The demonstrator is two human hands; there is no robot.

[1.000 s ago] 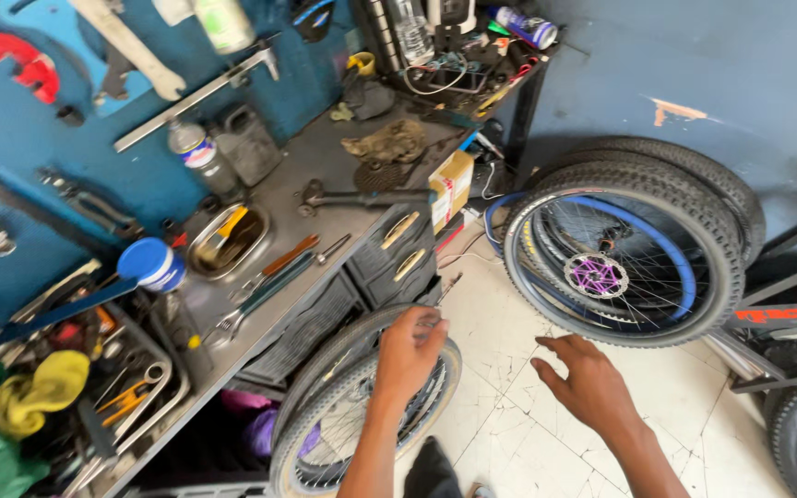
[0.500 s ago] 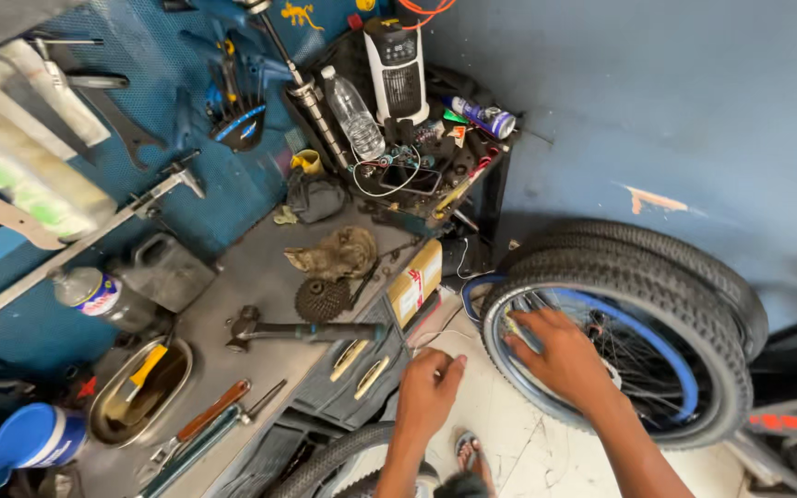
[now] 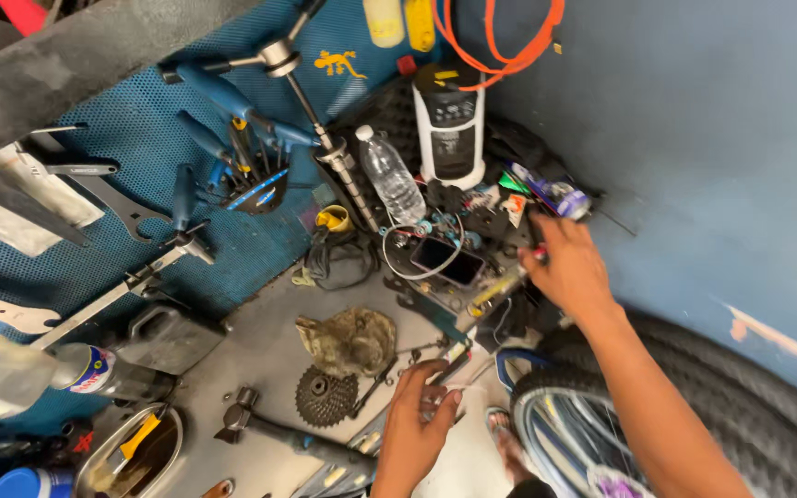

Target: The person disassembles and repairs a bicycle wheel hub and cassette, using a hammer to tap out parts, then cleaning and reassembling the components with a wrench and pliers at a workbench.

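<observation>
Cluttered grey counter (image 3: 260, 355): right hand (image 3: 569, 267) stretches to the far corner, fingers curled on a small red-tipped tool (image 3: 539, 251); left hand (image 3: 417, 415) rests loosely near the edge, empty.

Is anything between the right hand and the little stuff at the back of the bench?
No. The right hand is already at the clutter at the bench's back corner, fingertips on a small red-tipped tool. Nothing lies between them. The left hand rests at the bench's front edge.
</observation>
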